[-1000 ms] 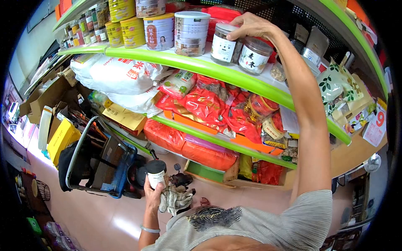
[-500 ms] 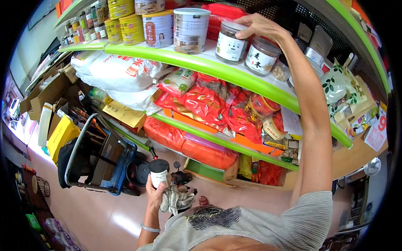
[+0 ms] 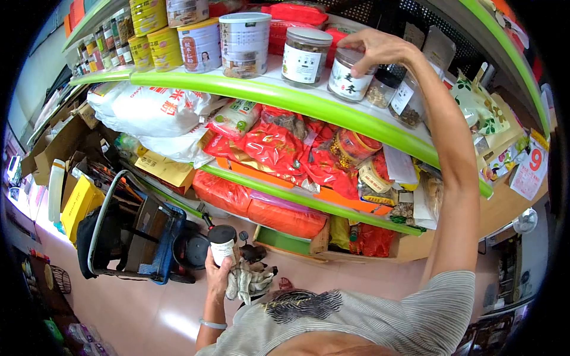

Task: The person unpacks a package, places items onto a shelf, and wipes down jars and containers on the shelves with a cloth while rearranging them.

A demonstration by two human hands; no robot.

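Observation:
My right hand (image 3: pixel 380 48) reaches up to the top shelf, its fingers curled round the top of a clear labelled jar (image 3: pixel 349 83) that stands on the shelf. Just left of it is a silver-lidded jar (image 3: pixel 304 58) with a white label. To the right stand a small jar of pale pieces (image 3: pixel 380 94) and a labelled jar with dark contents (image 3: pixel 407 102). Low down near my body, my left hand (image 3: pixel 217 274) grips a white-labelled jar with a black lid (image 3: pixel 222 249). Grey work gloves (image 3: pixel 249 281) hang beside that hand, partly behind the fingers.
Cans (image 3: pixel 245 44) line the green-edged shelf (image 3: pixel 261 90) on the left. Red packages (image 3: pixel 273 145) and a white sack (image 3: pixel 160 110) fill the shelf below. A hand cart (image 3: pixel 139 237) stands on the floor at left. A calendar (image 3: pixel 530 169) hangs at right.
My right hand has moved from the silver-lidded jar to the jar on its right. The view has shifted slightly rightward. My left hand still holds the black-lidded jar.

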